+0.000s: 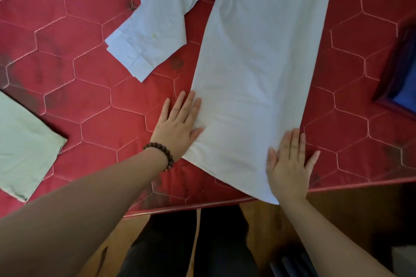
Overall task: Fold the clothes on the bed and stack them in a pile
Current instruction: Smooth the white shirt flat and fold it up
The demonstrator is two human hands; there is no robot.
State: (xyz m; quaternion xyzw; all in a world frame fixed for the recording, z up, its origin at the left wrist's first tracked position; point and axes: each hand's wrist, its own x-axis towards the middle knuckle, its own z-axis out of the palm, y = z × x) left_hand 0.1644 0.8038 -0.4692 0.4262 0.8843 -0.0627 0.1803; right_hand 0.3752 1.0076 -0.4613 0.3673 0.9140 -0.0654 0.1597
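Observation:
A pale blue long-sleeved shirt point(258, 56) lies flat on the red quilted bed point(74, 56), its body running from the top of the view down to the near edge. One sleeve point(144, 36) sticks out to the left with its cuff flat on the quilt. My left hand point(177, 123), a bead bracelet on its wrist, presses flat with straight fingers on the shirt's lower left edge. My right hand point(289, 164) lies flat on the shirt's lower right corner, where the hem hangs slightly past the bed's edge.
A pale green garment point(22, 144) lies flat at the left edge of the bed. A dark-framed object with a blue inside point(403, 83) sits at the right. Below the bed's near edge are a wooden floor point(360, 207) and my dark trousers.

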